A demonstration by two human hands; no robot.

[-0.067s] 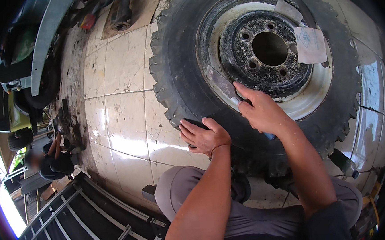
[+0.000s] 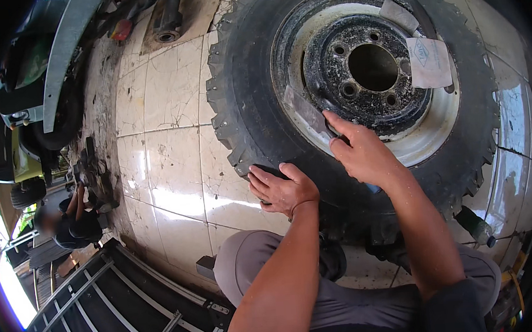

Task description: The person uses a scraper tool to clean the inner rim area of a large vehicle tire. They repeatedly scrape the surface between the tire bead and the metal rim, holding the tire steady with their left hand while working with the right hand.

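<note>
A large black tyre (image 2: 254,80) lies flat on its side before me. The white paint of its steel wheel rim (image 2: 422,149) is worn, and the centre is dark and speckled. My right hand (image 2: 364,153) grips a scraper (image 2: 304,111), index finger stretched along it. Its flat metal blade lies against the rim's near-left lip; a bit of blue handle shows below my palm. My left hand (image 2: 283,189) rests on the tyre's near-left sidewall with the fingers apart, holding nothing. Two pieces of sandpaper (image 2: 429,62) lie on the far right of the rim, beside a dark bar (image 2: 423,19).
Glossy cracked floor tiles (image 2: 169,105) surround the tyre. A plastic bottle (image 2: 475,226) lies at the near right. A black metal-framed panel (image 2: 103,307) stands at the lower left. Beyond it a person (image 2: 75,219) crouches near a vehicle (image 2: 12,147). A metal shaft (image 2: 170,18) lies at the back.
The scraper blade has shifted slightly up and to the left along the rim's edge, with my right hand. My left hand keeps its place on the tyre.
</note>
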